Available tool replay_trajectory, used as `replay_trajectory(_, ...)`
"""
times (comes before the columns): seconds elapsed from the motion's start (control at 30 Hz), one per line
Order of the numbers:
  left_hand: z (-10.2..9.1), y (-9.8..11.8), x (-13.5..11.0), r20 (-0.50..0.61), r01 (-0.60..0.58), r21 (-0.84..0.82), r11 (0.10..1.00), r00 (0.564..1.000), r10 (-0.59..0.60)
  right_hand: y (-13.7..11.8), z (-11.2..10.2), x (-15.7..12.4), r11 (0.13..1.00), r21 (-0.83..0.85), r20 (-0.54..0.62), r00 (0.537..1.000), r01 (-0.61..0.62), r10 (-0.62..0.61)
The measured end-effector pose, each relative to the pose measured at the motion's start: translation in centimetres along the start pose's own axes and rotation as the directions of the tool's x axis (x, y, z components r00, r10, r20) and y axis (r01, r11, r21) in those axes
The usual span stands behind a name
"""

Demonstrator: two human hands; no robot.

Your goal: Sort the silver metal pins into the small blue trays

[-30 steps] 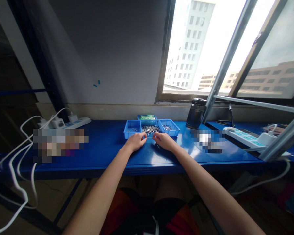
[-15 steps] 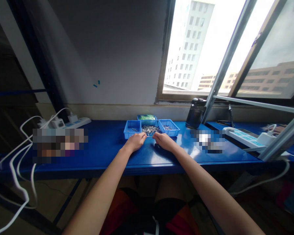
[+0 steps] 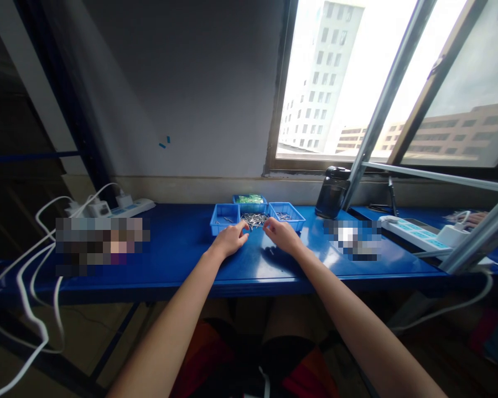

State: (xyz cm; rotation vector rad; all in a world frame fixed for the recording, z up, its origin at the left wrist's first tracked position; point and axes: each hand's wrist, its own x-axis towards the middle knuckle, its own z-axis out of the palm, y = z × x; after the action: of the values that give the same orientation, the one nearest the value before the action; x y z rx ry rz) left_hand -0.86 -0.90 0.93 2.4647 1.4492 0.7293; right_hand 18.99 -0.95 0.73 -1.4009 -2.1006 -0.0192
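The left hand (image 3: 229, 241) is raised over the worktop (image 3: 182, 243) with thumb and forefinger spread apart and nothing visible between them, so it looks released. The right hand (image 3: 283, 235) faces it, its fingertips drawn close together near the loose metal pieces (image 3: 255, 220); whether they pinch one I cannot tell, as the tips are too small to read. The pieces lie heaped just beyond the fingertips, between the side bins, probably so that either hand can pick from them without stretching.

Three blue plastic bins ring the heap, likely to keep small parts apart and within easy reach. The left bin (image 3: 226, 209) has a few thin pieces on its floor, the right bin (image 3: 292, 225) holds more of them, and the rear bin (image 3: 249, 208) carries a green packet (image 3: 249, 198). Farther right, a black flask (image 3: 331, 194) stands upright by a metal post, perhaps set back there to leave elbow room. A white power strip (image 3: 133, 208) lies against the wall at the far left, presumably to hold its cables away from the bins
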Motion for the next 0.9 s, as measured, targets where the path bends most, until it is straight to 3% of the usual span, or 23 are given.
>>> replay_trajectory(0.07,-0.1,0.1,0.0,0.024,0.015,0.015,1.000,1.000,-0.015,0.9,-0.4,0.1,0.987,-0.043,-0.154,0.977,-0.156,0.148)
replay_trajectory(0.17,-0.1,0.1,-0.1,0.051,0.022,0.039,0.999,0.998,-0.024,2.6,-1.1,0.1,0.898,-0.056,-0.310,0.863,-0.436,0.399)
replay_trajectory(0.23,-0.1,0.0,-0.1,0.055,0.019,0.052,0.998,0.998,-0.022,3.6,-1.5,0.1,0.843,-0.059,-0.317,0.811,-0.534,0.492)
replay_trajectory(0.33,-0.1,0.0,-0.1,0.043,0.011,0.063,0.998,0.999,-0.014,4.1,-1.6,0.0,0.815,-0.082,-0.278,0.798,-0.574,0.534)
replay_trajectory(0.47,0.0,0.1,-0.1,0.042,0.012,0.088,0.996,0.999,-0.016,3.2,-1.1,0.0,0.875,-0.073,-0.268,0.855,-0.478,0.445)
replay_trajectory(0.63,0.3,0.0,0.1,0.036,-0.006,0.123,0.992,0.999,0.002,1.4,0.2,0.2,0.994,-0.027,-0.096,0.990,-0.105,0.102)
replay_trajectory(0.73,0.6,-0.2,0.2,0.029,-0.012,0.130,0.991,1.000,0.009,0.9,1.0,0.3,0.999,-0.016,-0.005,0.999,0.045,-0.045)
replay_trajectory(0.9,0.6,-0.4,0.3,0.037,-0.017,0.129,0.991,0.999,0.012,0.7,1.5,0.1,0.994,-0.077,0.100,0.993,0.076,-0.068)
